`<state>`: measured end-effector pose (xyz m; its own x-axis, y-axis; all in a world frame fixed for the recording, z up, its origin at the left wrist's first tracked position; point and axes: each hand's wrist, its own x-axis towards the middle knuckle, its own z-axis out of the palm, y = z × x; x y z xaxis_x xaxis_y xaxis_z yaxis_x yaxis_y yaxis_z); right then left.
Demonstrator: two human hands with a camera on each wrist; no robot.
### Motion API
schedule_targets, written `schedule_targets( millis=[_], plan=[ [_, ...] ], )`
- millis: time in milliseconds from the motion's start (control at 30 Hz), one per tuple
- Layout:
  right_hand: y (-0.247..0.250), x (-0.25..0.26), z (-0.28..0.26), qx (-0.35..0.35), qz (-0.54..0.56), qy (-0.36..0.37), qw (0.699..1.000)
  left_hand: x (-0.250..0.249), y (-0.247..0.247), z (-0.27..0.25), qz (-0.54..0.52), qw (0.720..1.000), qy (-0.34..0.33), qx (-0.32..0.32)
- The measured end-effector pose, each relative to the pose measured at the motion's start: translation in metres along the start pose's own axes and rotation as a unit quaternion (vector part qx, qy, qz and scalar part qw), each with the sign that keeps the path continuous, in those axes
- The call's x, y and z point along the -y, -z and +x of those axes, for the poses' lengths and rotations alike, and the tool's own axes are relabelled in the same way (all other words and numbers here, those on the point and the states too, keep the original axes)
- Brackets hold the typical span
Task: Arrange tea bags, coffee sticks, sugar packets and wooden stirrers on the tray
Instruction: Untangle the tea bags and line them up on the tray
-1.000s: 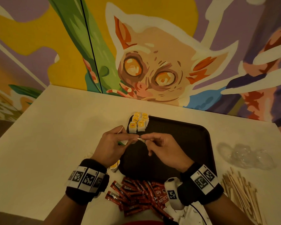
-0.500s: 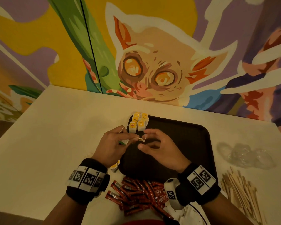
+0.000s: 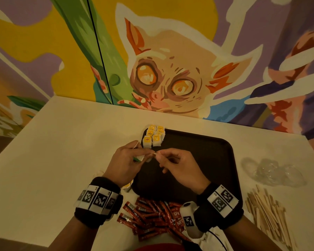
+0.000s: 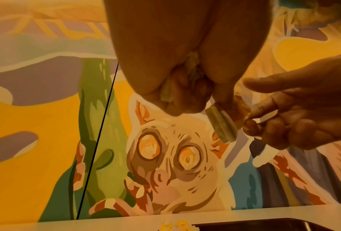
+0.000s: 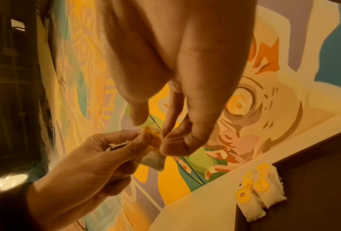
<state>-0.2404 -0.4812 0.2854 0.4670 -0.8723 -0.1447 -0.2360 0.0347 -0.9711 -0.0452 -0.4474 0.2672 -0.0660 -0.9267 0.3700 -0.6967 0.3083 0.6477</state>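
Pinching one tea bag (image 3: 140, 157) between left hand (image 3: 125, 162) and right hand (image 3: 179, 167) over tray (image 3: 207, 160), coffee sticks (image 3: 152, 218) near, wooden stirrers (image 3: 268, 216) right.

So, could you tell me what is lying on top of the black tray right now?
Only a cluster of yellow-tagged tea bags at the black tray's far-left corner; the hands cover part of its surface.

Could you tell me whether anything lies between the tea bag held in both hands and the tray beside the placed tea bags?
Nothing visible does: the white tea bag hangs above the dark plastic tray, whose surface beside the yellow-tagged tea bag cluster is bare.
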Motion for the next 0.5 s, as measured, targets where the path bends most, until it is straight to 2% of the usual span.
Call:
schedule_targets(
  millis=[300,500],
  plan=[
    [0.0029,0.0003,-0.001,-0.047,0.021,0.022,0.998,0.0011,-0.0001,-0.0001,-0.008,1.0,0.009,0.008],
    [0.0053,0.0003,0.0023,-0.068,0.047,0.04,0.996,-0.0027,-0.002,-0.0017,-0.06,0.998,0.023,0.004]
  ],
)
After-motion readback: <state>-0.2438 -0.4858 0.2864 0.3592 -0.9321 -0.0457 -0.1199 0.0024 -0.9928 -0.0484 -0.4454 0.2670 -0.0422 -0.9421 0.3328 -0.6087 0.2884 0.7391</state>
